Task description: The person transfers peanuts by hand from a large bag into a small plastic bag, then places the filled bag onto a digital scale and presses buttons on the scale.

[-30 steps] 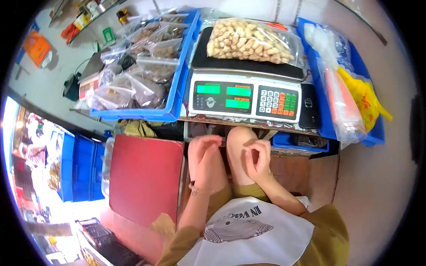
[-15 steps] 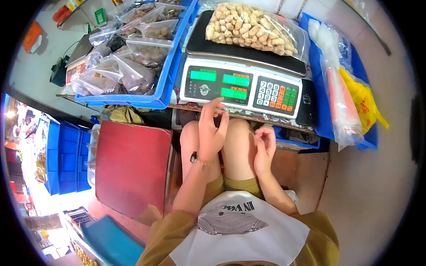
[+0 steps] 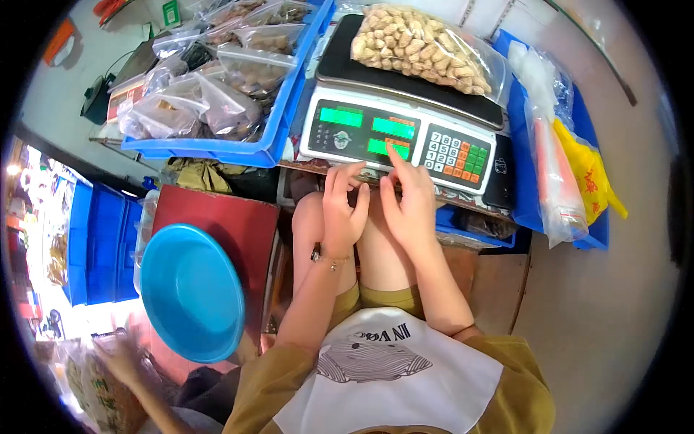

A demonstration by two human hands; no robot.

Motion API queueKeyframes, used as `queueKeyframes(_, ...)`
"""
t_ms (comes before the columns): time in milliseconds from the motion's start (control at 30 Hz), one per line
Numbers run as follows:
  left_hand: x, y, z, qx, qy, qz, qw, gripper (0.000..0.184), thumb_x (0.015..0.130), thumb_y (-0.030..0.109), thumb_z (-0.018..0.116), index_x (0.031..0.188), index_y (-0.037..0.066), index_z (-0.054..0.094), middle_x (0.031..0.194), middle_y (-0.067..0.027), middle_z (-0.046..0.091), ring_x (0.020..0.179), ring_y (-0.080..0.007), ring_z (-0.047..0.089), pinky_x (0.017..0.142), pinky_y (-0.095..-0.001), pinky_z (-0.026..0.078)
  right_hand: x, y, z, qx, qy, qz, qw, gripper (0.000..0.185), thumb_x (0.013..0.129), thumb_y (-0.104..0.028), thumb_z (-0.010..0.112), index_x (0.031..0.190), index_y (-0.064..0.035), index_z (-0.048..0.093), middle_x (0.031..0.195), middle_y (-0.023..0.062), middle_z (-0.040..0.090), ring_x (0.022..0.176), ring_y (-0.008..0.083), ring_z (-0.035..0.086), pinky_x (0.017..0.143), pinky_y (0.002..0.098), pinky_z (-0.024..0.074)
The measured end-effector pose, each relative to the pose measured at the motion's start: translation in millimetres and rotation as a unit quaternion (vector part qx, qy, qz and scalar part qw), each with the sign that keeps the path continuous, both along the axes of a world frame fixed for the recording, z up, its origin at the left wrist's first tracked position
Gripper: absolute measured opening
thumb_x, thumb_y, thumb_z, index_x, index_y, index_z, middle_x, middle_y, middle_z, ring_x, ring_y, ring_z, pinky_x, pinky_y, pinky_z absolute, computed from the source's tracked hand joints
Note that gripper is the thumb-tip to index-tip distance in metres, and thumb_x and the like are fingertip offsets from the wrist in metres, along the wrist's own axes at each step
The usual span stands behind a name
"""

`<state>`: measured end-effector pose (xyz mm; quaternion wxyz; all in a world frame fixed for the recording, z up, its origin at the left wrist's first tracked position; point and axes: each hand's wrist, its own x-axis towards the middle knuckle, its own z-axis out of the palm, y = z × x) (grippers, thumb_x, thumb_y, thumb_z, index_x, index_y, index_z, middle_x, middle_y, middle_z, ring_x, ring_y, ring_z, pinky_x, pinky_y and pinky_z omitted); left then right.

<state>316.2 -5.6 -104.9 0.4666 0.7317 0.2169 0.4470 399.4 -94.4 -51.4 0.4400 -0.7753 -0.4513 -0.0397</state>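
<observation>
A clear bag of peanuts (image 3: 423,50) lies on the black platform of a white scale (image 3: 426,160) with green lit displays and a keypad. My right hand (image 3: 410,206) is over the scale's front edge, its index finger extended toward the lower display; whether it touches cannot be told. To its left, my left hand (image 3: 345,210) is raised above my knees, fingers apart and bent, holding nothing. A dark band and a thin bracelet are on my left wrist.
Bagged goods fill a blue tray (image 3: 278,130) at the upper left. A blue basin (image 3: 194,289) rests on a red board (image 3: 249,224). Another person's arm (image 3: 137,376) is at the lower left. A blue bin (image 3: 522,166) with plastic bags stands right of the scale.
My right hand has risen from my knee to the scale's front. The blue basin has come onto the red board, and another person's arm has appeared at the lower left.
</observation>
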Motion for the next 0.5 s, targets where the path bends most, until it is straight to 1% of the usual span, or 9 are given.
queueKeyframes(67, -2, 0, -2, -0.05, -0.02, 0.011, 0.999, 0.038, 0.078, -0.008, 0.059, 0.114, 0.002, 0.059, 0.102, -0.0142, 0.056, 0.08, -0.0234, 0.058, 0.072, -0.0337, 0.049, -18, 8, -12, 0.067, 0.044, 0.043, 0.996, 0.04, 0.085, -0.007, 0.058, 0.124, -0.0019, 0.056, 0.083, 0.0118, 0.056, 0.076, 0.0294, 0.051, 0.073, 0.0396, 0.0409)
queueKeyframes(100, -5, 2, -6, -0.038, -0.023, 0.022, 0.999, 0.039, 0.077, -0.007, 0.059, 0.114, 0.002, 0.059, 0.104, -0.0149, 0.056, 0.083, -0.0244, 0.059, 0.071, -0.0341, 0.049, -27, 12, -19, 0.087, 0.043, 0.043, 0.994, 0.037, 0.086, -0.008, 0.057, 0.122, -0.0015, 0.057, 0.084, 0.0121, 0.055, 0.076, 0.0295, 0.051, 0.074, 0.0394, 0.0411)
queueKeyframes(167, -9, 3, -9, -0.057, -0.042, 0.018, 0.997, 0.035, 0.079, -0.006, 0.056, 0.113, 0.002, 0.059, 0.106, -0.0163, 0.056, 0.09, -0.0294, 0.059, 0.074, -0.0343, 0.049, -41, 23, -42, 0.149, 0.057, 0.051, 0.986, 0.031, 0.087, -0.011, 0.057, 0.117, -0.0004, 0.058, 0.083, 0.0143, 0.054, 0.079, 0.0304, 0.051, 0.075, 0.0378, 0.0418)
queueKeyframes(200, -12, 7, -15, -0.015, -0.027, 0.037, 0.999, 0.033, 0.08, -0.004, 0.055, 0.112, 0.002, 0.059, 0.108, -0.0168, 0.055, 0.091, -0.0316, 0.058, 0.075, -0.0344, 0.049, -41, 25, -46, 0.113, -0.016, 0.044, 0.992, 0.03, 0.089, -0.014, 0.057, 0.115, 0.0005, 0.057, 0.085, 0.0133, 0.053, 0.079, 0.0275, 0.051, 0.075, 0.0353, 0.0422)
queueKeyframes(300, -23, 3, -2, -0.067, -0.043, 0.028, 0.996, 0.03, 0.082, -0.004, 0.052, 0.111, 0.003, 0.058, 0.106, -0.0175, 0.054, 0.092, -0.0326, 0.058, 0.076, -0.0357, 0.049, -50, 26, -54, 0.168, 0.101, 0.07, 0.978, 0.032, 0.093, -0.02, 0.056, 0.117, 0.0008, 0.054, 0.091, 0.0089, 0.051, 0.081, 0.0203, 0.049, 0.076, 0.0319, 0.0415)
queueKeyframes(333, -24, 4, -5, -0.04, -0.054, 0.044, 0.997, 0.029, 0.08, -0.004, 0.054, 0.108, 0.001, 0.06, 0.104, -0.014, 0.055, 0.086, -0.0244, 0.058, 0.072, -0.0319, 0.048, -49, 25, -58, 0.166, 0.122, 0.077, 0.975, 0.032, 0.094, -0.021, 0.056, 0.118, 0.0008, 0.053, 0.092, 0.0072, 0.051, 0.082, 0.0177, 0.048, 0.076, 0.0307, 0.0411)
queueKeyframes(400, -32, 3, -1, -0.03, -0.064, 0.052, 0.996, 0.028, 0.08, -0.004, 0.055, 0.108, 0.002, 0.06, 0.104, -0.015, 0.054, 0.089, -0.0279, 0.058, 0.074, -0.0329, 0.049, -54, 23, -54, 0.153, 0.185, 0.095, 0.966, 0.033, 0.095, -0.022, 0.055, 0.119, 0.0006, 0.052, 0.092, 0.006, 0.05, 0.083, 0.015, 0.048, 0.076, 0.028, 0.0409)
queueKeyframes(433, -36, 3, 2, -0.025, -0.049, 0.058, 0.997, 0.028, 0.081, -0.004, 0.054, 0.107, 0.002, 0.06, 0.104, -0.0155, 0.054, 0.089, -0.0296, 0.058, 0.075, -0.0338, 0.049, -52, 25, -62, 0.161, 0.164, 0.113, 0.967, 0.033, 0.096, -0.021, 0.054, 0.12, 0.0008, 0.05, 0.093, 0.0057, 0.049, 0.083, 0.0137, 0.047, 0.076, 0.0267, 0.0412)
queueKeyframes(500, -43, 5, -1, -0.035, -0.041, 0.053, 0.997, 0.028, 0.082, -0.003, 0.054, 0.108, 0.003, 0.06, 0.104, -0.0169, 0.053, 0.09, -0.033, 0.057, 0.077, -0.0364, 0.049, -57, 25, -65, 0.149, 0.206, 0.13, 0.958, 0.035, 0.096, -0.021, 0.054, 0.123, 0.0001, 0.047, 0.098, 0.0079, 0.052, 0.088, 0.0147, 0.049, 0.079, 0.0283, 0.0425)
